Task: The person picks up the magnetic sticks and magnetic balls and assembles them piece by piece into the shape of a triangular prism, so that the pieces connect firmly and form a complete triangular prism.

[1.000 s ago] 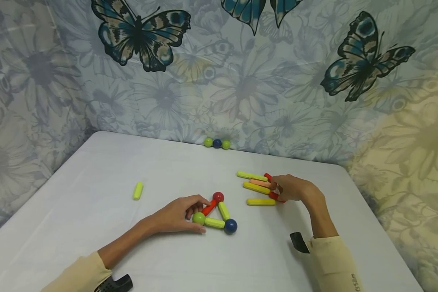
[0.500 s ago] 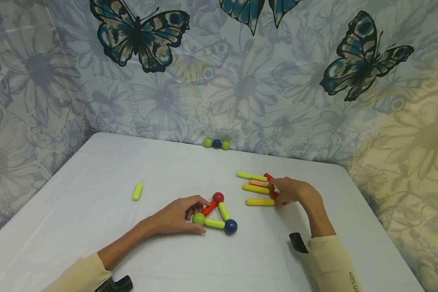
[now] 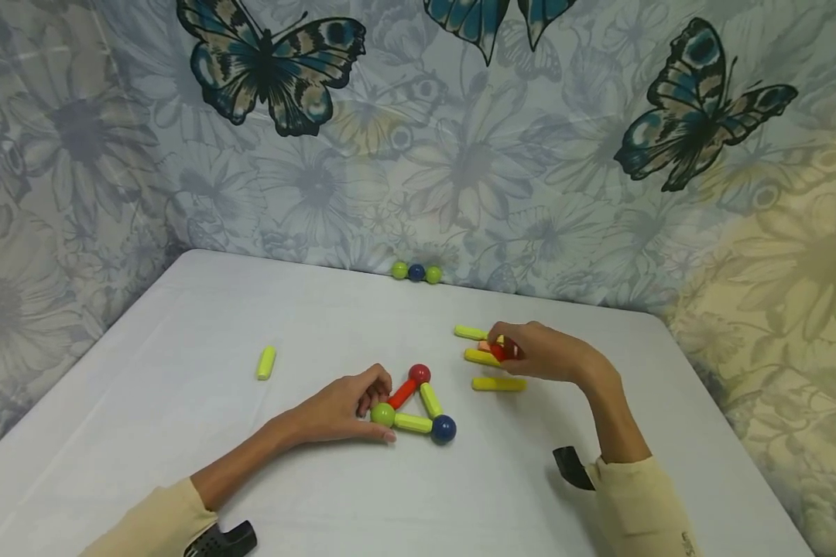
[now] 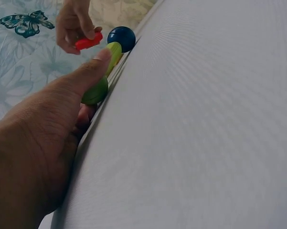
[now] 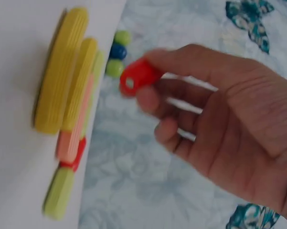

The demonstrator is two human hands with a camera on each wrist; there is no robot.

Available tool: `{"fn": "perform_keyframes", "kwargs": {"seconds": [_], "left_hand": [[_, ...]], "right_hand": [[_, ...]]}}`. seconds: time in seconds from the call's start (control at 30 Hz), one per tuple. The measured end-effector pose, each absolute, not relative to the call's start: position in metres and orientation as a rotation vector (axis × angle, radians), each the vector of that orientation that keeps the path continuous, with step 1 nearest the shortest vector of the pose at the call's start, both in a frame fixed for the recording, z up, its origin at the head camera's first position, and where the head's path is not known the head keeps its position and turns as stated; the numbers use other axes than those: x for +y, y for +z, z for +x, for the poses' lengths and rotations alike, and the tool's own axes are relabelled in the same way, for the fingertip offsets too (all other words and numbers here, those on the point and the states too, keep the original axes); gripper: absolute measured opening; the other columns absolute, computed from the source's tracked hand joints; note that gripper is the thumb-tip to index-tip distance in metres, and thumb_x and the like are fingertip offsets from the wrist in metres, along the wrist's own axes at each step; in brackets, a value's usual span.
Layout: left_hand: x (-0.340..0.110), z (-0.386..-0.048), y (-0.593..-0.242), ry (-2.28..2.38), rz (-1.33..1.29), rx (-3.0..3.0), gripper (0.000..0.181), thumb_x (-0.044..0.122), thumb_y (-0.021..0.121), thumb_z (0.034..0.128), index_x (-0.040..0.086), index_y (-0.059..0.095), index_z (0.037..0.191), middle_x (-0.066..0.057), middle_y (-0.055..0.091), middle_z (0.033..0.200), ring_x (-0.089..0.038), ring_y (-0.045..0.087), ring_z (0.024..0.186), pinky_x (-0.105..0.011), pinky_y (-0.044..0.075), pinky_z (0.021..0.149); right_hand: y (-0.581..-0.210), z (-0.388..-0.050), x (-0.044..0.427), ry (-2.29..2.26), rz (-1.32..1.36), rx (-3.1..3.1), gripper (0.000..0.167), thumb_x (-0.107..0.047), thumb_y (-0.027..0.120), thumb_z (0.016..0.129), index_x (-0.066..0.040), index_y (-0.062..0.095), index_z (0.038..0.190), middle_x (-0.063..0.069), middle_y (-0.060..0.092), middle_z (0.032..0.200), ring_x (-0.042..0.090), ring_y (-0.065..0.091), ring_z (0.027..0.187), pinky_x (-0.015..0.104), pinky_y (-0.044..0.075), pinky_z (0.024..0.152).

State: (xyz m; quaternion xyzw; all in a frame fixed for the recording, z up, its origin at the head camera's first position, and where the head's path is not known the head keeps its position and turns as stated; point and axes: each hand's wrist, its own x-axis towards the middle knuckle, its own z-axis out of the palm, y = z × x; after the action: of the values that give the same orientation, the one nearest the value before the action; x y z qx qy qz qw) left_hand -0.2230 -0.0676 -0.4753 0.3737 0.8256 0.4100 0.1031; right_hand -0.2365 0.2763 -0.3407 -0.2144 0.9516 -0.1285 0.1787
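Note:
In the head view, a triangle of magnetic sticks and balls lies on the white table. Its corners are a green ball, a red ball and a blue ball; a red stick and two lime sticks join them. My left hand rests around the green corner, thumb extended on the near side, other fingers loosely bent behind it. My right hand pinches a short red magnetic stick between thumb and fingers, raised above the loose sticks.
Under and beside my right hand lie yellow sticks, a lime stick and a peach stick. A single lime stick is on the left. Green and blue balls line the back edge by the patterned wall.
My right hand has picked up a red stick from the loose group and moved slightly left and up with it. The left index finger has drawn back a little from the triangle's red stick.

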Motion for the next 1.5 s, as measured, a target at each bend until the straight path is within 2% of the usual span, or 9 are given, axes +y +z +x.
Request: {"fn": "perform_keyframes", "kwargs": {"seconds": [0.2, 0.33, 0.53, 0.77, 0.97, 1.07, 1.23, 1.4, 1.5], "left_hand": [[-0.069, -0.222, -0.476, 1.198, 1.096, 2.443, 0.046, 0.051, 0.088, 0.0805, 0.028, 0.055, 0.103, 0.012, 0.053, 0.082, -0.001, 0.048, 0.072, -0.017, 0.041, 0.064], [-0.068, -0.222, -0.477, 1.215, 1.135, 2.435, 0.047, 0.052, 0.088, 0.0793, 0.027, 0.054, 0.1, 0.013, 0.052, 0.081, -0.001, 0.047, 0.073, -0.016, 0.039, 0.065], [-0.068, -0.223, -0.478, 1.224, 1.17, 2.43, 0.05, 0.046, 0.091, 0.0763, 0.024, 0.055, 0.101, 0.011, 0.052, 0.082, 0.0, 0.048, 0.074, -0.017, 0.042, 0.067], [-0.068, -0.221, -0.477, 1.247, 1.168, 2.41, 0.047, 0.041, 0.091, 0.0764, 0.021, 0.057, 0.103, 0.008, 0.054, 0.082, -0.001, 0.048, 0.076, -0.017, 0.042, 0.069], [-0.069, -0.223, -0.479, 1.322, 1.18, 2.368, 0.043, 0.042, 0.087, 0.0836, 0.025, 0.058, 0.111, 0.007, 0.055, 0.086, -0.003, 0.048, 0.074, -0.018, 0.042, 0.067], [-0.069, -0.226, -0.481, 1.381, 1.242, 2.314, 0.035, 0.037, 0.083, 0.0899, 0.026, 0.061, 0.115, 0.006, 0.057, 0.091, -0.005, 0.049, 0.074, -0.019, 0.042, 0.067], [-0.068, -0.227, -0.481, 1.416, 1.271, 2.274, 0.016, 0.036, 0.079, 0.0937, 0.027, 0.067, 0.101, 0.004, 0.056, 0.091, -0.005, 0.05, 0.075, -0.019, 0.042, 0.066], [-0.068, -0.227, -0.484, 1.415, 1.249, 2.279, 0.019, 0.035, 0.08, 0.0924, 0.026, 0.065, 0.096, 0.001, 0.055, 0.088, -0.005, 0.05, 0.074, -0.018, 0.042, 0.065], [-0.068, -0.227, -0.483, 1.414, 1.244, 2.285, 0.02, 0.035, 0.081, 0.0918, 0.026, 0.064, 0.097, 0.001, 0.055, 0.088, -0.005, 0.05, 0.074, -0.018, 0.041, 0.065]], "right_hand": [[-0.343, -0.225, 0.234, -0.6, -0.971, 2.616, 0.024, -0.012, 0.074, 0.097, -0.016, 0.057, 0.113, -0.004, 0.069, 0.094, 0.008, 0.063, 0.086, 0.026, 0.055, 0.08], [-0.348, -0.214, 0.206, -0.683, -1.143, 2.552, 0.025, -0.011, 0.073, 0.098, -0.017, 0.057, 0.116, -0.005, 0.075, 0.104, 0.003, 0.066, 0.092, 0.025, 0.056, 0.083], [-0.362, -0.203, 0.175, -0.754, -1.206, 2.454, 0.027, -0.011, 0.07, 0.1, -0.016, 0.055, 0.121, -0.003, 0.076, 0.11, 0.005, 0.069, 0.096, 0.022, 0.056, 0.087], [-0.377, -0.198, 0.163, -0.675, -1.263, 2.488, 0.024, -0.016, 0.072, 0.099, -0.018, 0.056, 0.117, -0.009, 0.07, 0.1, 0.004, 0.061, 0.088, 0.025, 0.056, 0.083], [-0.371, -0.2, 0.166, -0.681, -1.159, 2.453, 0.034, -0.017, 0.072, 0.1, -0.018, 0.057, 0.131, -0.01, 0.071, 0.116, 0.004, 0.066, 0.1, 0.027, 0.057, 0.092], [-0.361, -0.205, 0.179, -0.696, -1.118, 2.468, 0.036, -0.017, 0.07, 0.101, -0.015, 0.058, 0.134, -0.004, 0.072, 0.122, 0.008, 0.068, 0.107, 0.033, 0.059, 0.095], [-0.344, -0.219, 0.218, -0.647, -1.002, 2.726, 0.027, -0.014, 0.07, 0.1, -0.011, 0.064, 0.126, 0.006, 0.073, 0.118, 0.016, 0.069, 0.104, 0.036, 0.06, 0.089], [-0.344, -0.235, 0.268, -0.454, -0.651, 2.935, 0.027, -0.01, 0.069, 0.1, -0.004, 0.062, 0.126, 0.016, 0.072, 0.115, 0.029, 0.069, 0.103, 0.045, 0.059, 0.087], [-0.352, -0.245, 0.296, -0.298, -0.419, 2.923, 0.038, -0.011, 0.069, 0.099, -0.001, 0.056, 0.133, 0.023, 0.068, 0.122, 0.036, 0.066, 0.109, 0.053, 0.057, 0.09]]}}
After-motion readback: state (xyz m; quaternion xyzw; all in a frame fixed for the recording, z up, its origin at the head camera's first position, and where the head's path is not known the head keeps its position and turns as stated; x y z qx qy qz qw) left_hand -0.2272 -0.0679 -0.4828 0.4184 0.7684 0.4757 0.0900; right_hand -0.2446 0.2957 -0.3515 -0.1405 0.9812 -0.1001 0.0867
